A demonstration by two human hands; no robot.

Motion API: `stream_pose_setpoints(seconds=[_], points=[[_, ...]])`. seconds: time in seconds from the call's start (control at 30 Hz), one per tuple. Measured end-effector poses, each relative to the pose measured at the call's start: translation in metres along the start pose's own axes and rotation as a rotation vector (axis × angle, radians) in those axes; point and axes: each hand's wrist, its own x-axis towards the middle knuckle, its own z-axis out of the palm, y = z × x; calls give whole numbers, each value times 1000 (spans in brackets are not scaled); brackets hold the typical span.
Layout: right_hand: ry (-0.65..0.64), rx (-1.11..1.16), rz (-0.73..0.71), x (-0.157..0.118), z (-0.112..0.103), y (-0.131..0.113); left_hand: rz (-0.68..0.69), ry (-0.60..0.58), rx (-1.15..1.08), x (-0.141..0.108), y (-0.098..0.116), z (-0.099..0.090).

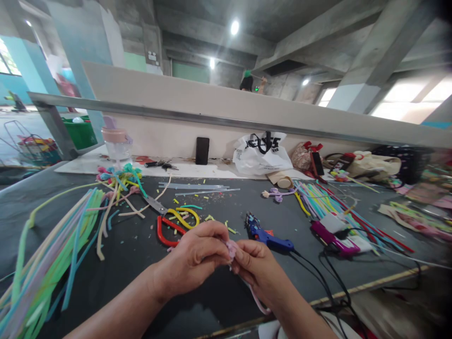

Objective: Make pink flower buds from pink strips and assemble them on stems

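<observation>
Over the near edge of a dark desk (134, 254), your two hands meet at the middle. Your left hand (201, 249) pinches a small pink fuzzy piece (231, 248) between thumb and fingers, and your right hand (256, 266) grips the same piece from the other side. A pink stem (259, 301) trails from it below your right hand.

Just beyond your left hand lie scissors (171, 221) with one red and one yellow handle, blades pointing away to the left, among small yellow and green scraps. To the right of your hands rests a blue glue gun (270, 238) with a black cord. Farther right is a magenta power strip (332, 240) with white plugs, next to a spread of colored strips (318, 200). Long green, blue and cream strips (67, 249) fan across the left side. Along the back stand a clear bottle (117, 143) with a pink lid, a black phone (202, 150) leaning upright, and a white bag (261, 155) with black lettering.
</observation>
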Motion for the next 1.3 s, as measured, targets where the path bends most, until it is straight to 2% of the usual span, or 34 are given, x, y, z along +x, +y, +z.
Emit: stream_pose_setpoints(seconds=[0.2, 0.3, 0.37, 0.5, 0.57, 0.83, 1.1, 1.3], points=[[-35, 23, 24, 1, -2, 1, -4, 2, -27, -1, 1, 2], [-51, 33, 28, 1, -3, 1, 3, 39, -38, -1, 1, 3], [-56, 38, 11, 1, -3, 0, 8, 98, -42, -1, 1, 1], [-61, 36, -39, 0, -4, -2, -11, 290, -17, 1, 0, -8], [-63, 38, -52, -1, -5, -2, -18, 334, 6, 1, 0, -10], [-45, 57, -25, 0, -2, 1, -5, 166, 35, -2, 4, -2], [-53, 101, -2, 0, 0, 2, 26, 78, 88, -5, 1, -5], [-66, 74, 25, -2, -1, 2, 34, 56, 93, -6, 2, -6]])
